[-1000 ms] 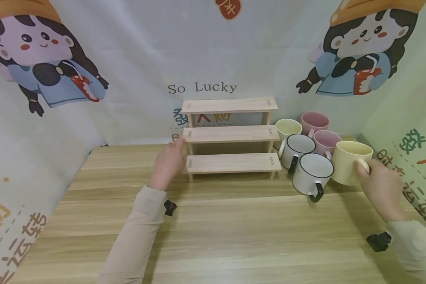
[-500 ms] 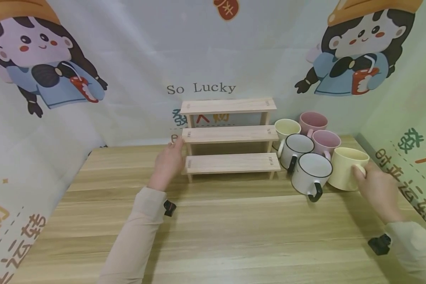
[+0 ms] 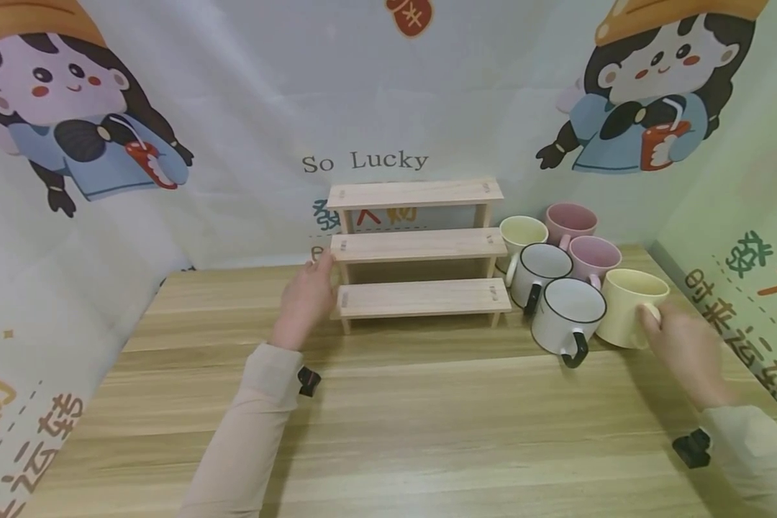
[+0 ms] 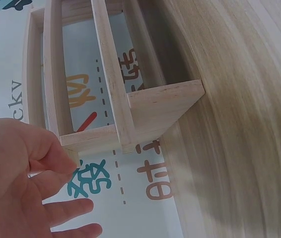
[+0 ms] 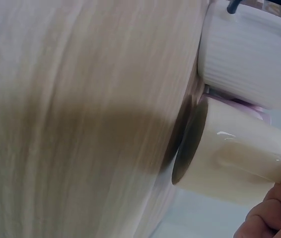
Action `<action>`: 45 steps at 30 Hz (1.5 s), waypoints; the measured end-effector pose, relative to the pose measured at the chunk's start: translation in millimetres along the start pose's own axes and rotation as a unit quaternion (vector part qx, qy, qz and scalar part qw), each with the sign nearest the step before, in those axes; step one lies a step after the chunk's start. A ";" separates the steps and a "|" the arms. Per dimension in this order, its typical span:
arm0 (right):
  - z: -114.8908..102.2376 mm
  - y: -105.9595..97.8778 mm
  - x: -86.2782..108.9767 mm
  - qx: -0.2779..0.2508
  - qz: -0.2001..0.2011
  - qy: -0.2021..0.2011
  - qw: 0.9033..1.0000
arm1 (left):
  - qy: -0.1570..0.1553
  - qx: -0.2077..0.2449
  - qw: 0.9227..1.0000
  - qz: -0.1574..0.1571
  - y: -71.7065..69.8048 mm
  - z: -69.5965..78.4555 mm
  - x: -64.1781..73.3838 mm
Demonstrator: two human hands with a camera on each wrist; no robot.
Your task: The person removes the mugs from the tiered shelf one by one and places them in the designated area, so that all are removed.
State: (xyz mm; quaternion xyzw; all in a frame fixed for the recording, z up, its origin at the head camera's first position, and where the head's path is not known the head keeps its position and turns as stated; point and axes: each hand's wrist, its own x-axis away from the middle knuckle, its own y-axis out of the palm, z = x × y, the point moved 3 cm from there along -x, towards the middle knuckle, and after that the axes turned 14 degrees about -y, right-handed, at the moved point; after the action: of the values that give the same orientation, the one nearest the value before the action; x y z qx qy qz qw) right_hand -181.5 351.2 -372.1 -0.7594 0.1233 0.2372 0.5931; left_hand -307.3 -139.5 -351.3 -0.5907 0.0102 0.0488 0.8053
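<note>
My left hand pinches the left end of the middle board of a three-tier wooden shelf. In the left wrist view its thumb and forefinger meet at the corner of the shelf, while the other fingers stick out apart. At the right, my right hand holds a pale yellow mug by its handle. The mug is upright beside a white mug with a black rim and handle. In the right wrist view the base of the yellow mug is close over the table.
Behind the front white mug stand another white black-rimmed mug, two pink mugs, one in front, and a pale yellow-green mug at the shelf's right side. A printed cloth hangs behind the wooden table.
The yellow mug has come down and slightly left in my right hand, to beside the front white mug. My left hand keeps its hold on the shelf.
</note>
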 end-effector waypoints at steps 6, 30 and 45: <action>-3.0 4.6 3.6 -0.018 -0.025 0.014 0.999 | 0.002 -0.001 1.000 0.003 -0.4 -0.7 -0.3; -3.6 13.0 12.2 -0.053 -0.123 0.053 0.990 | -0.008 -0.011 1.000 -0.012 4.1 -2.3 3.8; -18.9 -13.1 -4.1 0.018 -0.072 0.030 0.997 | -0.017 -0.030 0.998 -0.060 -4.3 -5.1 4.1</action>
State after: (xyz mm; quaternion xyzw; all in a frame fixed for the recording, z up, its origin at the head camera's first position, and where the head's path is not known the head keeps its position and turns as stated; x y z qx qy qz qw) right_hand -174.8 336.2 -355.5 -0.7624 0.0904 0.1691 0.6180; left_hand -302.7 -145.3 -349.1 -0.6134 -0.0407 0.0111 0.7886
